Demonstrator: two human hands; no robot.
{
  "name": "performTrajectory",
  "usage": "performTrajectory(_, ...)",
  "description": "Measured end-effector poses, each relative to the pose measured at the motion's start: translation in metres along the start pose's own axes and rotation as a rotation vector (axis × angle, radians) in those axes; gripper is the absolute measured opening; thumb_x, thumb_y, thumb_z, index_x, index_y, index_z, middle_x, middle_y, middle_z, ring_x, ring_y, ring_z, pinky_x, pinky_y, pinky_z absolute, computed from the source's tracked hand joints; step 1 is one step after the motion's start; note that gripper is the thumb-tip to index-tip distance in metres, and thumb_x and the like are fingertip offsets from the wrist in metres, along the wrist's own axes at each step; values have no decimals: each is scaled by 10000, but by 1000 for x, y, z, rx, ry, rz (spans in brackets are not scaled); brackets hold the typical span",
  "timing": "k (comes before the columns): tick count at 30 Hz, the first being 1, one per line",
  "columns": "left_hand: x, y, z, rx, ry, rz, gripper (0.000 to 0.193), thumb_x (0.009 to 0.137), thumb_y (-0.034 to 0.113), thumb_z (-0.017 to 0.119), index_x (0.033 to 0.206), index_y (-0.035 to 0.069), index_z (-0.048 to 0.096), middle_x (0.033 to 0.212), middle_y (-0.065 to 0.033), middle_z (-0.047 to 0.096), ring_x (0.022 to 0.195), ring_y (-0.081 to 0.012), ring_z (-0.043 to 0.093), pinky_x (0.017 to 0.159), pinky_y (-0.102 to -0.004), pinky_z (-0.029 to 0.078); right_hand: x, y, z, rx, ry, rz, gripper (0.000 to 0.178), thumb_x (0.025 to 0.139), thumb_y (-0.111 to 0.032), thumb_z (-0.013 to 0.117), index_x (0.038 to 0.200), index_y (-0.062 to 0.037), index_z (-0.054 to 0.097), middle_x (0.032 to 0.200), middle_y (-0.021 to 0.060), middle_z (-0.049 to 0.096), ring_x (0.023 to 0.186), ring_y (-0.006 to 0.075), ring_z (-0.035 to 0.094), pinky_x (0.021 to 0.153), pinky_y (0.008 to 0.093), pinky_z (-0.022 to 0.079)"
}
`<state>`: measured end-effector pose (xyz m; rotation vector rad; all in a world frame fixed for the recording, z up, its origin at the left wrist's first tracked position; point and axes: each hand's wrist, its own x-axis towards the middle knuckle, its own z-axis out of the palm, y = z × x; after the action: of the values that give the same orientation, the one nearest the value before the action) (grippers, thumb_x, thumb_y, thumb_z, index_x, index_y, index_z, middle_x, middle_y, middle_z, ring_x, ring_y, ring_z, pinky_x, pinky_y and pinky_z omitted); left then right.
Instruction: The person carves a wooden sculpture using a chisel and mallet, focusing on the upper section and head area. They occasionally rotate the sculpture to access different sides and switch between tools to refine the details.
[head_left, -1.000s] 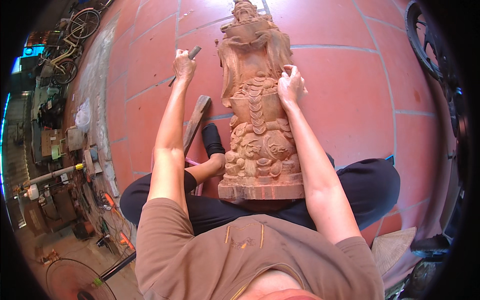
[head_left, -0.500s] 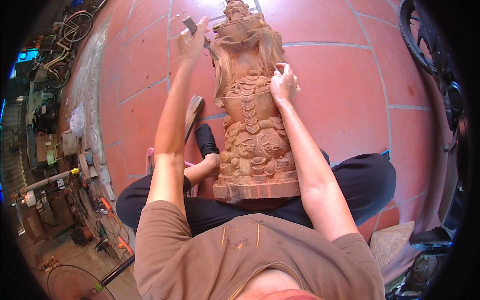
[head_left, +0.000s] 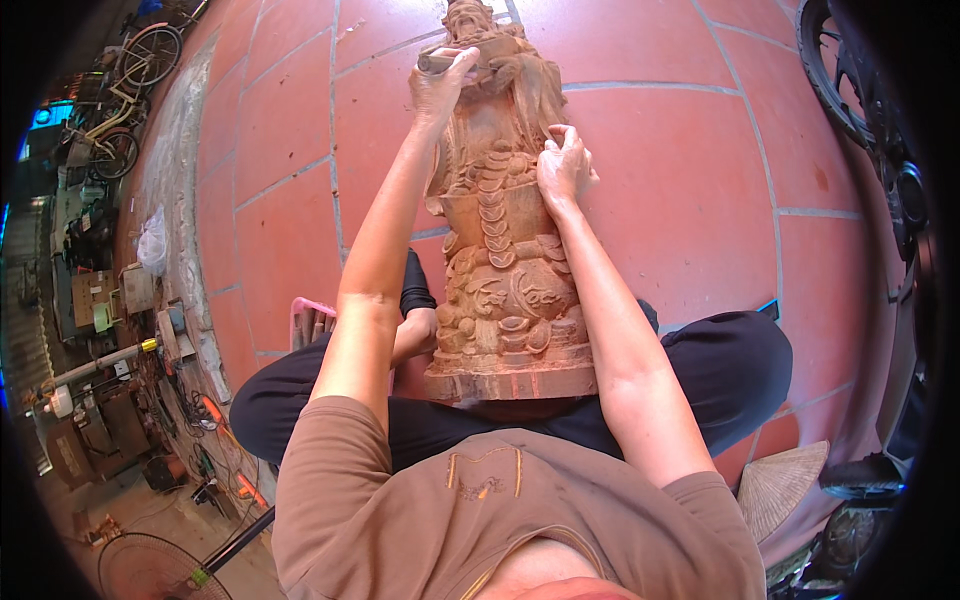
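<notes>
A carved reddish-brown wooden statue (head_left: 510,285) lies on its back between my legs, its base close to me and its bearded head at the far end. Over its upper chest, my left hand (head_left: 437,90) is closed around a carving chisel (head_left: 436,63). Only the handle's end shows clearly; the blade is hidden by my hand. My right hand (head_left: 566,168) lies against the statue's right edge at mid-height. Its fingers are curled, with thumb and forefinger at the carved robe.
A pink basket (head_left: 299,322) with several wooden handles stands by my left knee. Reddish floor tiles (head_left: 680,180) surround the statue. Bicycles (head_left: 115,110), tools and a fan (head_left: 150,570) are on the left. A motorbike wheel (head_left: 835,75) and a conical straw hat (head_left: 780,487) are on the right.
My left hand has moved right with the chisel, from beside the statue's shoulder to over its chest. My left forearm now covers the piece of wood near my foot. My right hand has barely shifted.
</notes>
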<state>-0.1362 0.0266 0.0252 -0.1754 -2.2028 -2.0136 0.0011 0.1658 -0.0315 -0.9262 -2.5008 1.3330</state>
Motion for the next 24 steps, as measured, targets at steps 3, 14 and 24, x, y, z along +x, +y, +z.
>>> performTrajectory(3, -3, -7, -2, 72, 20, 29, 227, 820, 256, 756, 857, 36, 716, 719, -50, 694, 647, -112, 668, 597, -245, 548, -1, 1, 1, 8, -6, -7, 206, 858, -139, 583, 1054, -202, 585, 1151, -45, 626, 1168, 214, 503, 979, 550, 272)
performTrajectory(14, 1, 34, 27, 850, -46, 139, 426, 757, 520, 713, 811, 97, 716, 715, -111, 699, 670, -236, 686, 662, -370, 529, 2, 5, 1, 3, -8, -17, 212, 855, -148, 583, 1059, -206, 582, 1159, -38, 622, 1182, 215, 494, 977, 557, 268)
performTrajectory(24, 21, 34, 5, 809, -128, 59, 393, 749, 450, 713, 691, 62, 689, 624, -110, 668, 617, -280, 671, 604, -415, 519, 1, 2, 0, 5, -6, 6, 218, 849, -137, 583, 1056, -206, 589, 1147, -42, 627, 1173, 214, 500, 984, 559, 264)
